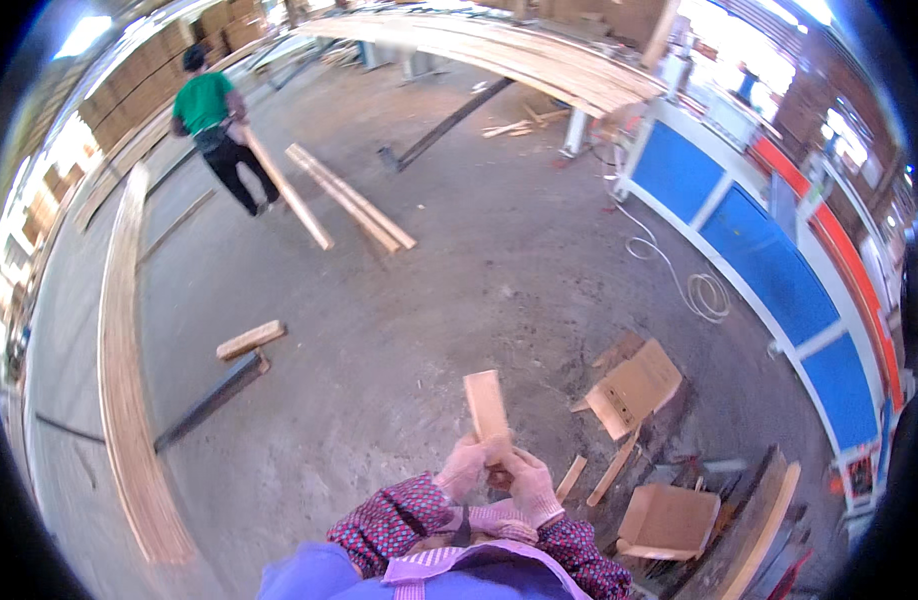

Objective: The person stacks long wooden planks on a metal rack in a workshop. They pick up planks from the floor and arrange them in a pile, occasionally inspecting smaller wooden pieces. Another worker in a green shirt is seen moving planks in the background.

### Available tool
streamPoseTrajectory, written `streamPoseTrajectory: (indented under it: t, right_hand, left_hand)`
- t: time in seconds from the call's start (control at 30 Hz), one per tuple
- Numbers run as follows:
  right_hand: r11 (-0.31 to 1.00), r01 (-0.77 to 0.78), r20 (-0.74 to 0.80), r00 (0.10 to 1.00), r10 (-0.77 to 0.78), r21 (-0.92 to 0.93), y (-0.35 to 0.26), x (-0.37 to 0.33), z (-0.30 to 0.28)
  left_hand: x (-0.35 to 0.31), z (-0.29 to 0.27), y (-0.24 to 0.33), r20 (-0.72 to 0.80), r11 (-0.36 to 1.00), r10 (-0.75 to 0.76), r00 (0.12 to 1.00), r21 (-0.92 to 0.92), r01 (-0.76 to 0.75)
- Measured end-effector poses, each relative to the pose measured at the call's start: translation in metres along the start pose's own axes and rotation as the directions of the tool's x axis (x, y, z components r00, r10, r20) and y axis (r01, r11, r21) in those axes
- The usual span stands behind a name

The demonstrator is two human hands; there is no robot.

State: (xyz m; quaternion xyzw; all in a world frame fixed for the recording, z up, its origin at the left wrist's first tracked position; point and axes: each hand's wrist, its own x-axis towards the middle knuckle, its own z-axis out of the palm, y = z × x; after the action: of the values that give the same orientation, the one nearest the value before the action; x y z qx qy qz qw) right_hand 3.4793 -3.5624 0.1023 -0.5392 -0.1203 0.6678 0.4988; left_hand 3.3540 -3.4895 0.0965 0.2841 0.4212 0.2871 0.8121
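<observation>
a grey concrete floor (459, 270) is seen all around, marked here and there with darker patches. above it, a short wooden block (486, 398) is held out, its lower end gripped by the left hand (462, 468); the right hand (530, 485) is held close at that same end, fingers curled (whether the wood is pinched by it too cannot be told). both forearms are covered by patterned sleeves (394, 515). to the right, two thin wood strips (614, 467) are seen near two cardboard boxes (634, 388). to the left, a short timber piece (251, 340) is set just beside a dark bar (209, 402), with long planks (124, 350) laid beyond. farther out, a coiled cable (707, 297) is seen near a blue-and-white machine (766, 262); at the upper left, a green-shirted person (207, 105) is seen from behind.
</observation>
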Motion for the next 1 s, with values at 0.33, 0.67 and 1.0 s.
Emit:
streamPoseTrajectory:
  t: [0.33, 0.67, 1.0]
  right_hand:
    - [0.998, 0.043, 0.114, 0.992, -0.048, 0.049, -0.058, 0.011, -0.050]
    - [0.955, 0.295, 0.328, 0.903, -0.277, -0.005, -0.089, 0.061, -0.034]
    - [0.846, 0.533, -0.001, 0.846, -0.534, 0.017, -0.108, 0.090, -0.011]
  left_hand:
    - [0.029, 0.069, 0.009, 0.047, 0.997, 0.073, 0.996, -0.023, -0.072]
    - [0.022, 0.079, 0.116, 0.166, 0.920, 0.392, 0.905, -0.102, -0.379]
    - [0.075, 0.088, 0.176, 0.445, 0.863, 0.385, 0.808, 0.137, -0.486]
